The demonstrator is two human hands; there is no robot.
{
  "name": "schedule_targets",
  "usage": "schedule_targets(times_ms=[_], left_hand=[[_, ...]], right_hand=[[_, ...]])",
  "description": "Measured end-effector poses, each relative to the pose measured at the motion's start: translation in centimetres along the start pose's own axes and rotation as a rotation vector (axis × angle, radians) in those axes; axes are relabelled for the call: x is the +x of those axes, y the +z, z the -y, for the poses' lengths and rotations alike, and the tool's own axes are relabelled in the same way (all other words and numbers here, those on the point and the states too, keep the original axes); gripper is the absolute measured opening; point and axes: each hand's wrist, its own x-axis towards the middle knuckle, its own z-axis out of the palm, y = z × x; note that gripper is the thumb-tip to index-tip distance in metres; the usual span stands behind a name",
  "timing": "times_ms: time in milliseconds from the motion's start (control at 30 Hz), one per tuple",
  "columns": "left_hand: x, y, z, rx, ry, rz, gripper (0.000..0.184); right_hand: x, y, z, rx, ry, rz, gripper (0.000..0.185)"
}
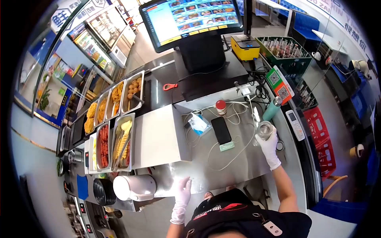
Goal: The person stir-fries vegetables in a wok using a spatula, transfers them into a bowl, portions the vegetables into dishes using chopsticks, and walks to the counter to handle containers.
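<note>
My right hand, in a white glove, is closed around a clear glass cup at the right end of the steel counter. Just behind the cup stands a teal bottle with a silver cap. My left hand, also gloved in white, is at the counter's front edge with its fingers stretched out and nothing in them. To its left is a white kettle. A black phone lies mid-counter, near a blue-and-white packet and a red-lidded jar.
Metal trays of food stand at the left beside a white box-like panel. A large touchscreen rises at the back. White cables run across the counter. A green crate of bottles and red crates stand at the right.
</note>
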Motion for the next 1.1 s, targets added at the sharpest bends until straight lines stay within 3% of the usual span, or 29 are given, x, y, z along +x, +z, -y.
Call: schedule_targets(times_ms=[300, 400, 567, 700, 933, 1100], left_hand=[[-3.6, -6.7, 2.5, -0.118, -0.016, -0.145, 0.023], [-5.5, -9.8, 3.3, -0.091, -0.032, -0.186, 0.024], [-9.1, -13.7, 7.0, -0.129, -0.126, -0.271, 0.024], [-11.2, -16.6, 7.9, -0.119, -0.186, -0.344, 0.023], [-12.6, -18.0, 9.8, -0.312, -0.251, -0.377, 0.021], [-12.6, -17.7, 9.8, -0.266, -0.170, -0.373, 0.022]], right_hand=[[-6.0, 0.7, 26.3, 0.239, -0.457, 0.547, 0.071], [-7.8, 0.9, 33.6, 0.194, -0.922, 0.600, 0.073], [-11.9, 1.8, 40.7, 0.234, -1.188, 0.722, 0.054], [-15.3, 2.6, 43.7, 0.374, -1.271, 0.597, 0.023], [-18.0, 2.5, 46.0, 0.306, -1.438, 0.571, 0.035], [-19.7, 2.8, 47.1, 0.421, -1.417, 0.370, 0.019]])
